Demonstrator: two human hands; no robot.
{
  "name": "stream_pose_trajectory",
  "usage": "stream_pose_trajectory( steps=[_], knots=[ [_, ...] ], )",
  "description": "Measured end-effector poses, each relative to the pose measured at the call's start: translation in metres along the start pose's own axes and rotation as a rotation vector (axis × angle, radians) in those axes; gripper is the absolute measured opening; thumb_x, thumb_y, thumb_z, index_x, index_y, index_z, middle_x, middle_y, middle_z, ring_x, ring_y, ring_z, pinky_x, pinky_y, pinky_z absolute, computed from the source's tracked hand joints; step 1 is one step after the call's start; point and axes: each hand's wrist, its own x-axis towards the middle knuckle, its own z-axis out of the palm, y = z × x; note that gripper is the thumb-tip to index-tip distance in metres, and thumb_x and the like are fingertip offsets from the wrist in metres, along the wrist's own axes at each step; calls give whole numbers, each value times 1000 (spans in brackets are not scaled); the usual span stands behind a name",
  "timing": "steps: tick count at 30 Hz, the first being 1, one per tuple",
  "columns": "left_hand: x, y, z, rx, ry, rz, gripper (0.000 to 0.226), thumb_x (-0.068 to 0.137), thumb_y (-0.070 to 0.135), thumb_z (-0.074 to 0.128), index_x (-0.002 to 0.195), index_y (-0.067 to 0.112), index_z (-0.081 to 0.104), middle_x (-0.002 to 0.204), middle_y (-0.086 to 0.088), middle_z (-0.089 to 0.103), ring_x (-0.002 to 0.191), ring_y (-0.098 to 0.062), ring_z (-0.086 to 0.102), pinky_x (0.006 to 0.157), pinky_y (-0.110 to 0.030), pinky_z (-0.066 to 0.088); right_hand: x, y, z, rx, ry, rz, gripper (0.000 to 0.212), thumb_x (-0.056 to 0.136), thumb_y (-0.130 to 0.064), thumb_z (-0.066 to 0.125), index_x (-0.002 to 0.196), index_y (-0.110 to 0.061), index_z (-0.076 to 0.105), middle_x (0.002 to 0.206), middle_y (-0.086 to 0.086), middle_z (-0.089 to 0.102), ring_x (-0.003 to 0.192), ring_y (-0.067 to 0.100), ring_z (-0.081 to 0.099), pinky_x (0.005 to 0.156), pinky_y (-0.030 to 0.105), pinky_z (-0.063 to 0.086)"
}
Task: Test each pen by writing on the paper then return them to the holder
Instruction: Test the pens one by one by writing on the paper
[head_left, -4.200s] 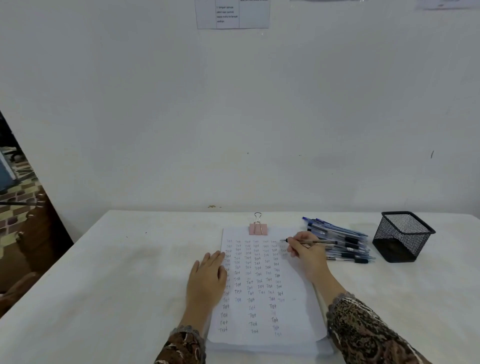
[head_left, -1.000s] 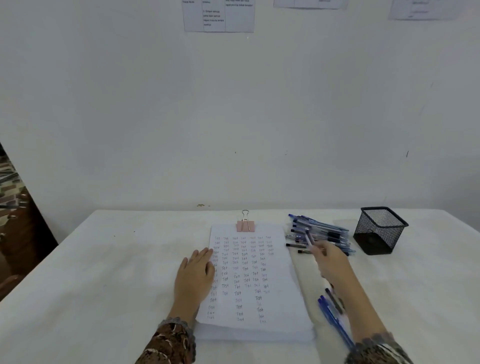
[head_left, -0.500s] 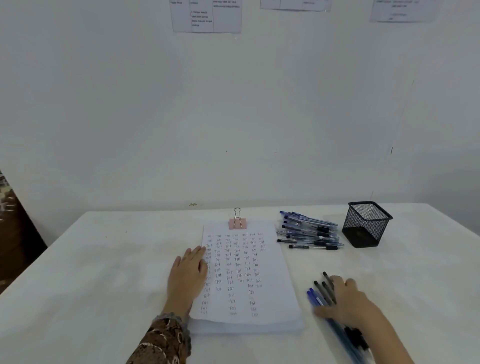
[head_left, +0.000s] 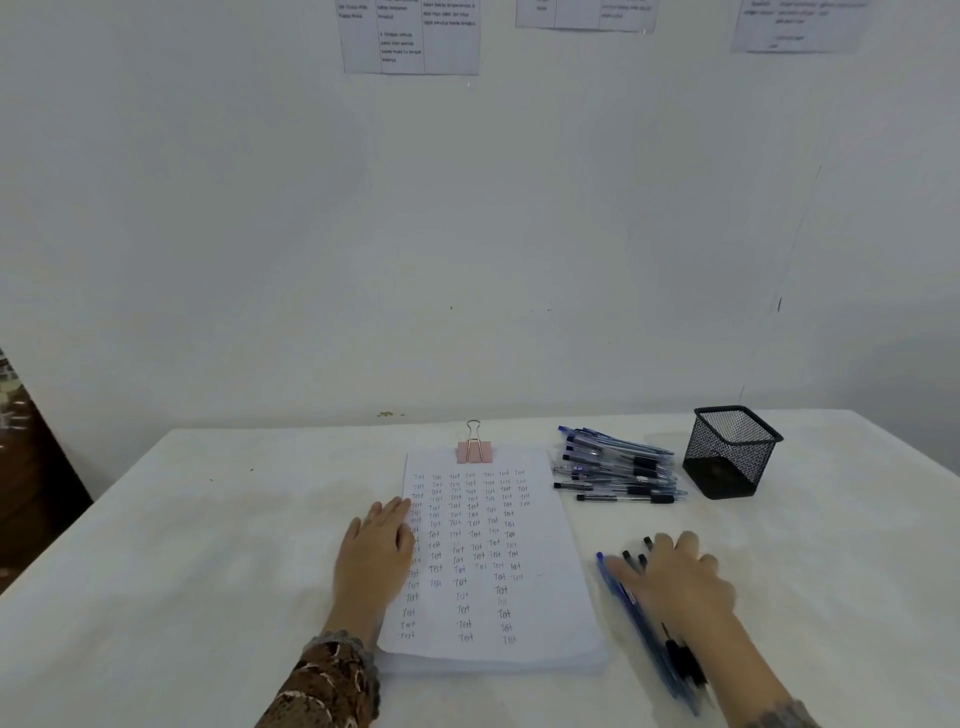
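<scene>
the paper (head_left: 493, 561), a stack with rows of the word "test" on its top sheet, lies on the white surface (head_left: 208, 571). a pink binder clip (head_left: 474, 449) grips the far edge of the paper. the left hand (head_left: 376, 556) lies flat and released on the paper's left edge, fingers straight and pointing away from the person, with a patterned brown sleeve (head_left: 327, 680) at the wrist. just right of the paper, the right hand (head_left: 680, 577) rests with spread, relaxed fingers on a small group of pens (head_left: 644, 618), blue and black, lying side by side on the surface; their tips show beyond the fingers and their other ends run back under the forearm. it grasps none of them. right of the paper's far corner lies a pile of pens (head_left: 618, 470). further right of the paper, beyond that pile, stands the black mesh holder (head_left: 727, 452), upright, with no pen visible inside.
</scene>
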Motion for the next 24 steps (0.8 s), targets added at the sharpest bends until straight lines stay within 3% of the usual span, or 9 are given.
stream_pose_trajectory(
  steps=[3,6,12,16,21,24],
  knots=[
    [1,0,1,-1,5,3,45,98,24,26,143,24,31,151,8,28,142,-10,16,117,-30,8,37,-2,-23,39,53,-81,47,94,-49,40,130,-19,46,137,7,35,123,29,39,98,38,37],
    [1,-1,2,-5,12,7,44,98,23,27,142,24,33,150,7,29,142,-11,18,117,-31,9,73,-5,-32,-6,118,-277,27,96,-27,46,119,-23,59,128,4,50,115,25,50,95,35,45],
    [2,-1,2,7,14,8,45,98,23,26,142,24,32,150,7,29,142,-11,18,117,-31,10,95,-7,-29,-191,161,-473,22,92,-32,54,112,-24,59,119,-5,56,111,16,53,75,23,36],
    [2,-1,2,-1,14,7,44,98,23,27,142,24,33,150,7,29,142,-12,18,117,-31,10,101,-9,-21,-179,155,-524,18,91,-29,55,105,-19,58,118,-2,55,108,18,52,83,28,42],
    [2,-2,1,5,9,3,45,98,23,27,142,24,33,150,7,29,142,-11,17,117,-31,9,102,-8,-19,-301,128,-599,24,96,-26,45,117,-20,55,125,-3,52,116,17,49,86,30,42],
    [2,-2,2,6,-3,5,45,98,24,26,142,25,32,151,7,28,142,-11,17,117,-32,9,100,-11,-22,-273,193,-623,25,99,-22,39,118,-17,54,124,0,52,110,21,54,82,31,42]
  ],
)
